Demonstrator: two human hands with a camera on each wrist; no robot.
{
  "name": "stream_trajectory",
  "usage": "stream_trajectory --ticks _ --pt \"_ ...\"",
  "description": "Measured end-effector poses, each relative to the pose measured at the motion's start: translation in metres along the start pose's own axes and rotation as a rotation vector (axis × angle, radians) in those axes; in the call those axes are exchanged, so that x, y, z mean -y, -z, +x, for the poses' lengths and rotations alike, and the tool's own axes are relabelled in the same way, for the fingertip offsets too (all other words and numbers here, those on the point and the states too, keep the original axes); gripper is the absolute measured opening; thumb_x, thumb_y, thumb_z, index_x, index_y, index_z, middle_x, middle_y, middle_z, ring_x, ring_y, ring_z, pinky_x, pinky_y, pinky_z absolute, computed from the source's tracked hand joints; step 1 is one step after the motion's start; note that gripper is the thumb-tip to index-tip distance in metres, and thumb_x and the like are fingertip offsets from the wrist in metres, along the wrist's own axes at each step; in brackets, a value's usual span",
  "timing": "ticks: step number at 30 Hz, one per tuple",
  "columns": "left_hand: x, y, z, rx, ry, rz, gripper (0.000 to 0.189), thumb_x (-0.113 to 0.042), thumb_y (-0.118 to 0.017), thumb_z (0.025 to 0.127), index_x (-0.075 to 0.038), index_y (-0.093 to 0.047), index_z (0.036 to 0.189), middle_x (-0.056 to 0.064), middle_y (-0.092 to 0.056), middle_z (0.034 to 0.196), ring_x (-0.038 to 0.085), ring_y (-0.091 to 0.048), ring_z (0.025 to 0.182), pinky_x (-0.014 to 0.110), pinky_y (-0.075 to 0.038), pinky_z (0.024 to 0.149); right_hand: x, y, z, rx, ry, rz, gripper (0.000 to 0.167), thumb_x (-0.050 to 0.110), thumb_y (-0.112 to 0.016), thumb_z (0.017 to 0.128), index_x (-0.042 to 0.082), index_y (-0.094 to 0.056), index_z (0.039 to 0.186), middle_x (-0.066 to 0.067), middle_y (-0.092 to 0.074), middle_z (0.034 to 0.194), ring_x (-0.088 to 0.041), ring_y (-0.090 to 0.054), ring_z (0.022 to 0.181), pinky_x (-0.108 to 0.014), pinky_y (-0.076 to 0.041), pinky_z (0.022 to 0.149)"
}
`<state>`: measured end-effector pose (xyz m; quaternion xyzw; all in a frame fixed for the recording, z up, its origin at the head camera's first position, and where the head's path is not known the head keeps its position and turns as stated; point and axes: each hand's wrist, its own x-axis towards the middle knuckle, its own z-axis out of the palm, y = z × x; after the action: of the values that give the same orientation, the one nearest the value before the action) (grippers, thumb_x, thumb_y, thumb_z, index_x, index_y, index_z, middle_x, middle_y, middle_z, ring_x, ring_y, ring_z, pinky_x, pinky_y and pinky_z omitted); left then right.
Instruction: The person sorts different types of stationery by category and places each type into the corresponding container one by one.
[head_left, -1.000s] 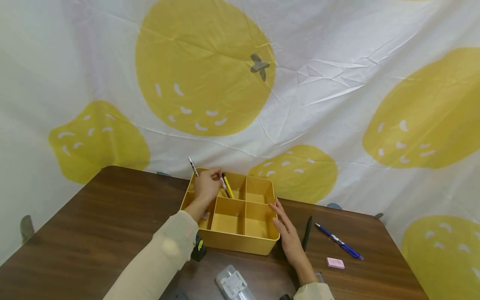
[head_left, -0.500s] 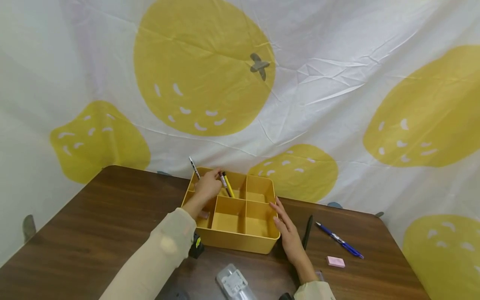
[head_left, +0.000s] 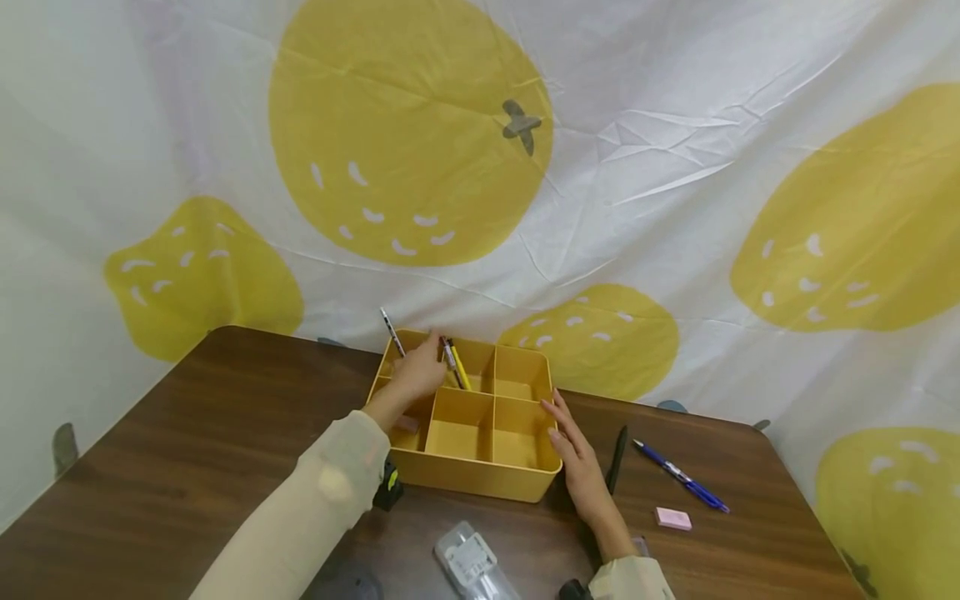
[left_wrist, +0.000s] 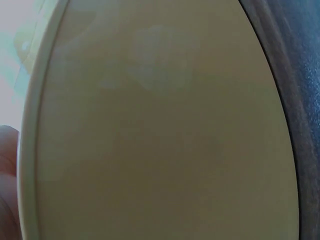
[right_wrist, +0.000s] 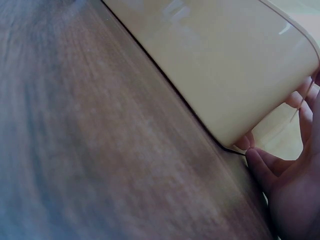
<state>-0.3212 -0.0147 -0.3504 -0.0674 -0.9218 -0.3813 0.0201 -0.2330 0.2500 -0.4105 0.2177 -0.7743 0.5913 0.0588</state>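
Note:
A yellow six-compartment organizer box (head_left: 472,477) stands on the table. My left hand (head_left: 417,373) reaches over its left part, fingertips right beside the top of a slim white-and-dark pen (head_left: 453,360) that leans next to a yellow pen (head_left: 461,367) in the back middle compartment. The hand itself hides whether the fingers pinch anything. A white patterned pencil (head_left: 391,330) sticks up from the back left compartment. A pinkish block (head_left: 407,423) lies in the front left one. Against the box's right wall rests my right hand (head_left: 583,475), fingers extended along the rim; the right wrist view shows its thumb (right_wrist: 260,167) near the corner.
Right of the box on the brown table (head_left: 247,433) lie a black pen (head_left: 617,458), a blue pen (head_left: 681,476) and a pink eraser (head_left: 673,518). A clear plastic case (head_left: 472,560) lies in front. A lemon-print cloth (head_left: 600,225) hangs close behind the table.
My left hand has shifted slightly, and the top of the slim pen now shows beside its fingertips. The right hand stays at the box's right side.

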Motion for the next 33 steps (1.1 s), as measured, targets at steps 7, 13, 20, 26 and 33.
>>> stream_trajectory --ticks 7,13,20,26,33 --pt "-0.001 0.006 -0.002 -0.059 -0.04 -0.05 0.053 -0.016 -0.058 0.094 0.0 -0.041 0.141 0.02 -0.053 0.134 0.039 -0.048 0.122 0.06 -0.026 0.101 -0.026 0.002 0.005 -0.009 0.006 -0.009 0.042 0.014 -0.036 0.105 0.011 -0.037 0.147 0.0 -0.013 0.159 -0.019 -0.009 0.144 -0.024 -0.019 0.109" --pt "-0.003 0.017 -0.01 -0.095 -0.065 -0.208 0.058 -0.016 -0.059 0.093 0.005 -0.036 0.143 0.024 -0.044 0.141 0.039 -0.041 0.129 0.051 -0.028 0.107 -0.034 0.003 0.008 -0.02 0.03 -0.018 0.041 0.02 -0.038 0.105 0.015 -0.04 0.146 0.0 -0.015 0.158 -0.018 -0.01 0.143 -0.015 -0.021 0.105" --pt "0.003 0.033 -0.031 -0.045 -0.087 -0.361 0.059 -0.021 -0.058 0.096 0.001 -0.033 0.145 0.022 -0.042 0.143 0.036 -0.039 0.13 0.049 -0.034 0.104 -0.029 0.003 0.006 0.006 0.006 -0.021 0.042 0.014 -0.035 0.105 0.008 -0.036 0.147 -0.006 -0.011 0.159 -0.025 -0.007 0.144 -0.023 -0.02 0.107" --pt "0.009 0.043 -0.052 -0.035 -0.113 -0.502 0.054 -0.017 -0.058 0.097 0.001 -0.035 0.143 0.021 -0.046 0.137 0.036 -0.042 0.127 0.048 -0.037 0.101 -0.022 0.003 0.005 -0.002 -0.013 -0.007 0.042 0.014 -0.036 0.105 0.009 -0.037 0.147 -0.003 -0.012 0.159 -0.022 -0.008 0.144 -0.025 -0.019 0.108" --pt "0.015 0.043 -0.076 -0.071 -0.184 -0.624 0.044 -0.009 -0.059 0.095 0.006 -0.044 0.134 0.023 -0.052 0.127 0.035 -0.049 0.119 0.044 -0.041 0.099 -0.034 0.004 0.006 -0.019 0.023 -0.019 0.042 0.022 -0.038 0.105 0.014 -0.039 0.147 0.002 -0.014 0.158 -0.018 -0.009 0.144 -0.033 -0.017 0.111"
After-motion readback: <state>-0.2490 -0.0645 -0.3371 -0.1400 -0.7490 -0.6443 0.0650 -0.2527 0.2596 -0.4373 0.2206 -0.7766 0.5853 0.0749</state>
